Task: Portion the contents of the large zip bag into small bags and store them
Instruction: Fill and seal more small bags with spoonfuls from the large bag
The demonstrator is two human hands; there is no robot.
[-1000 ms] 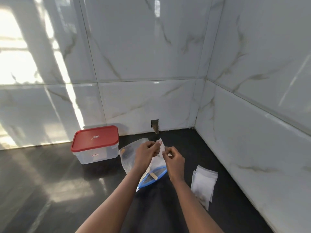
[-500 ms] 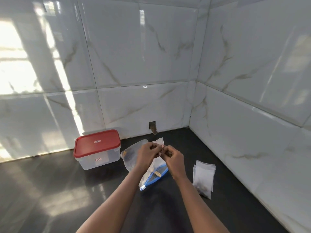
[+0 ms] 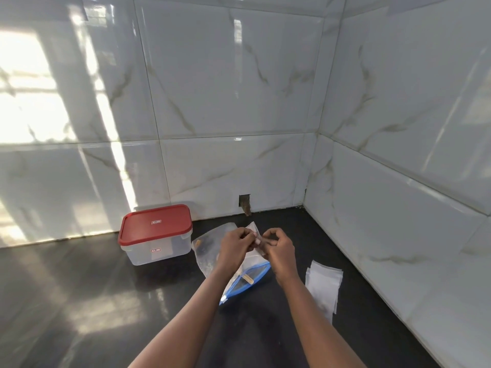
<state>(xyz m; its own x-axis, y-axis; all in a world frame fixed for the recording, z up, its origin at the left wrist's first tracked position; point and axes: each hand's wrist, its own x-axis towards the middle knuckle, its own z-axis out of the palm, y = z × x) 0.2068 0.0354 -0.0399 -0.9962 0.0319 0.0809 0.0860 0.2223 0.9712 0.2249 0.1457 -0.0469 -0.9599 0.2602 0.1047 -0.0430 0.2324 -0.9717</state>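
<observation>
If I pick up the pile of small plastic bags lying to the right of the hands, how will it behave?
Probably floppy: the small bags are thin, flat, translucent film. Likely very light for their size. Their edges are fanned out, so the pile may slide apart unless pinched firmly.

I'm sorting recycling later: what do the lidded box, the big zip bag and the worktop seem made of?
Box: see-through, slightly frosted plastic; its red lid looks like glossy plastic. Big zip bag: thin clear crinkled film, blue zip strip. Worktop: dark and polished, mirroring the light, probably stone, though laminate is possible.
</observation>
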